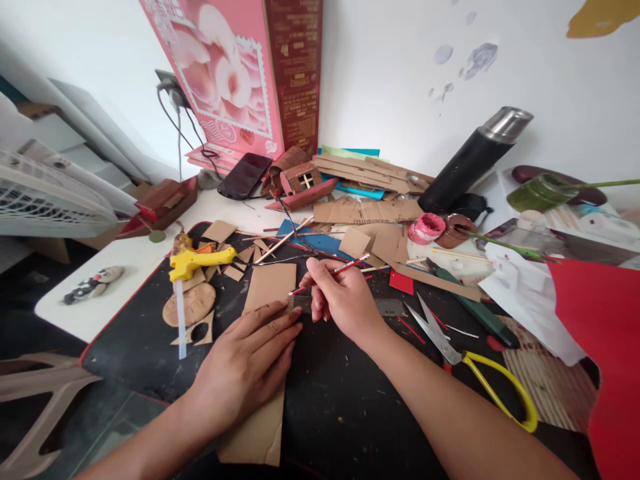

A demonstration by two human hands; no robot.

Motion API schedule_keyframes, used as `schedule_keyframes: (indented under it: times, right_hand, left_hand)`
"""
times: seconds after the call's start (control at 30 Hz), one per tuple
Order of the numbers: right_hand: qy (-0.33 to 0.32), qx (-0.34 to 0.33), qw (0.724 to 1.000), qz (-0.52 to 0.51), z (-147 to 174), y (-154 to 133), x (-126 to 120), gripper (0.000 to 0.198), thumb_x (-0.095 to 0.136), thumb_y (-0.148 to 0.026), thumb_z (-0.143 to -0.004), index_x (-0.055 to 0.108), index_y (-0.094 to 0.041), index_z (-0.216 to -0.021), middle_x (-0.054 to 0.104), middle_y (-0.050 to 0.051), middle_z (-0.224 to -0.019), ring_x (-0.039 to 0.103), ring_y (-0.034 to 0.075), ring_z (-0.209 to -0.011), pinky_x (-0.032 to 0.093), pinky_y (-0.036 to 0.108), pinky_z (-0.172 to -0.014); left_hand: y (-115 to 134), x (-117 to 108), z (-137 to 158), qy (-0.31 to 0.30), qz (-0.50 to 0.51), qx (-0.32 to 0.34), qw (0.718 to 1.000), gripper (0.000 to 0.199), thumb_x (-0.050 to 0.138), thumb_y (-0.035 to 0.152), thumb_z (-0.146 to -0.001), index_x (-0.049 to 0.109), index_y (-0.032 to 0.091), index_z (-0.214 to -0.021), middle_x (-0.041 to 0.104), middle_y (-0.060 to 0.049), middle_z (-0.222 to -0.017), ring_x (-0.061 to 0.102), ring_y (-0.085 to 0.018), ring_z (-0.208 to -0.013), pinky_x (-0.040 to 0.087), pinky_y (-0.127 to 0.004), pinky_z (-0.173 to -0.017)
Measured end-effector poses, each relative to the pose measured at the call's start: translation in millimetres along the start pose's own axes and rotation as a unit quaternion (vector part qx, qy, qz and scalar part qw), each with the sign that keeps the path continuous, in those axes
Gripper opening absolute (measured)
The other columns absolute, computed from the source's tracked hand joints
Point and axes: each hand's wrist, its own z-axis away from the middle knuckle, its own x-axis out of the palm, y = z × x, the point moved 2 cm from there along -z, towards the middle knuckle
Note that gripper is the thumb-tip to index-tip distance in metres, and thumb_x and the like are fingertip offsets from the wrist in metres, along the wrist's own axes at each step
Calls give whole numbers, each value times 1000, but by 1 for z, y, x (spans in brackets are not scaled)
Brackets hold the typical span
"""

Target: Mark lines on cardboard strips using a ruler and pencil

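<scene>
A long strip of brown cardboard (271, 283) lies lengthwise before me on the black mat. Flat across its middle rests my left hand (250, 360), fingers stretched out, the fingertips at the near end of a dark metal ruler (393, 307). The ruler runs rightward off the cardboard, partly hidden beneath my hands. My right hand (345, 300) grips a red pencil (353, 263), its tip touching or just above the cardboard beside the left fingertips.
Left sits a yellow glue gun (200, 262) with a glue stick. On the right are scissors (440, 340), a green-handled cutter (480, 310) and red sheet (600, 320). Behind are paint jars (426, 229), a black flask (465, 160), a phone (245, 176) and a small boat model (305, 187).
</scene>
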Motion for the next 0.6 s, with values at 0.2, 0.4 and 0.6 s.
schedule_keyframes:
  times: [0.2, 0.4, 0.6]
  right_hand:
    - [-4, -1, 1000, -2, 0, 1, 0, 58, 69, -77, -99, 69, -22, -81, 56, -7, -49, 58, 11, -39, 37, 21, -38]
    - [-6, -3, 1000, -1, 1, 0, 2, 56, 69, -74, -100, 68, -22, -80, 56, -7, -49, 58, 11, -39, 37, 21, -39]
    - [-6, -4, 1000, 4, 1, 1, 2, 55, 69, -73, -100, 69, -21, -81, 56, -7, -49, 58, 11, -39, 37, 21, -39]
  left_hand:
    - [1, -2, -1, -12, -25, 15, 1000, 29, 64, 9, -106, 75, 14, -132, 81, -8, -140, 72, -27, -138, 64, -44, -116]
    - [2, -3, -3, -7, -34, 20, 999, 28, 62, 11, -107, 75, 15, -132, 82, -8, -137, 74, -28, -136, 66, -44, -112]
    - [3, -3, -3, -1, -36, 26, 999, 27, 61, 12, -109, 75, 14, -132, 83, -8, -136, 75, -28, -136, 67, -44, -112]
